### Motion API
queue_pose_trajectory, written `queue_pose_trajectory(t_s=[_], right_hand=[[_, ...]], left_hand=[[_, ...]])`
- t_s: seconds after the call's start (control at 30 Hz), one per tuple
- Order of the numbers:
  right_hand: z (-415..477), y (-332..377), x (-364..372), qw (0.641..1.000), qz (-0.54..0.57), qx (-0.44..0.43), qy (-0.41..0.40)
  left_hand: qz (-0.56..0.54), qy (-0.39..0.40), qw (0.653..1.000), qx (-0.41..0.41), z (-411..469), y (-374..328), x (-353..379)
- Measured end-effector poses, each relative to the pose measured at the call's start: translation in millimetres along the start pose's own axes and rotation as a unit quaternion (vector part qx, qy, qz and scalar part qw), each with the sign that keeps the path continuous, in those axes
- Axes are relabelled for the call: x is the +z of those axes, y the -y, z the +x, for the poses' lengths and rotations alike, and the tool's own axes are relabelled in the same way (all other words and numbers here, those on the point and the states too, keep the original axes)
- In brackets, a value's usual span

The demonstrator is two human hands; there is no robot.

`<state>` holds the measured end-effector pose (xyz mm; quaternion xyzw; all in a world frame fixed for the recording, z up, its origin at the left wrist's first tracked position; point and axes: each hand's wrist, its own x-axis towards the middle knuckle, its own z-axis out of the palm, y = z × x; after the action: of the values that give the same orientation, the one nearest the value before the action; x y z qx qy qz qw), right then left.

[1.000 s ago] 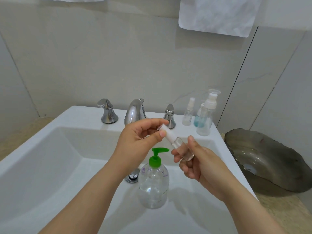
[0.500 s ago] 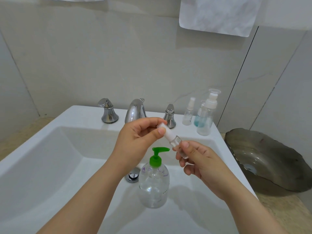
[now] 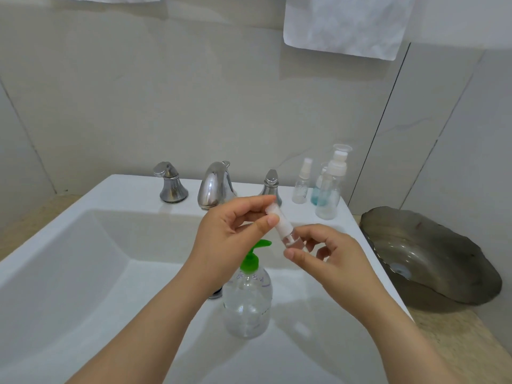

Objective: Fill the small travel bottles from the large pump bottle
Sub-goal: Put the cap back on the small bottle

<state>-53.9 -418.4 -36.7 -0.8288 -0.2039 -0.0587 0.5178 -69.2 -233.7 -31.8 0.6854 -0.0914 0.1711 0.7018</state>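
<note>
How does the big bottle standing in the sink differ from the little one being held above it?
The big pump bottle is much larger than the small travel bottle. Its pump head is green; the small bottle's top is white. The big one stands upright in the sink, untouched; the small one is tilted, held between the left hand and right hand. Both bodies are clear.

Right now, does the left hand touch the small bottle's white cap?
Touching. Head view: left hand pinches the white cap between thumb and fingers; right hand holds the small bottle.
</note>
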Motion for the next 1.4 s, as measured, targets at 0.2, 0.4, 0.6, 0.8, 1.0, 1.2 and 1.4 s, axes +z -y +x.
queue_pose_trajectory(t_s=[0.2,0.4,0.6,0.8,1.0,1.2,1.4], right_hand=[[2.5,-17.9,-35.4,0.988,0.032,0.054,-0.144],[12.2,-47.7,-97.8,0.957,-0.092,0.166,-0.220],[17.9,-91.1,-113.3,0.925,-0.216,0.270,-0.157],[26.4,-109.6,-114.0,0.902,-0.227,0.342,-0.133],[27.4,-111.7,-115.7,0.904,-0.222,0.345,-0.121],[24.8,-101.1,-113.3,0.908,-0.248,0.327,-0.085],[23.7,-93.9,-112.0,0.907,-0.269,0.314,-0.074]], left_hand=[[0.062,-0.001,0.998,0.006,-4.1,10.1,3.6],[0.280,0.062,0.950,0.120,-7.8,23.8,8.4],[0.300,0.083,0.940,0.137,-9.5,26.8,13.4],[0.305,0.072,0.941,0.130,-8.9,28.0,13.0],[0.304,0.072,0.941,0.130,-9.5,26.3,13.7],[0.297,0.071,0.943,0.129,-9.8,24.2,14.0],[0.305,0.055,0.942,0.130,-8.8,25.9,13.4]])
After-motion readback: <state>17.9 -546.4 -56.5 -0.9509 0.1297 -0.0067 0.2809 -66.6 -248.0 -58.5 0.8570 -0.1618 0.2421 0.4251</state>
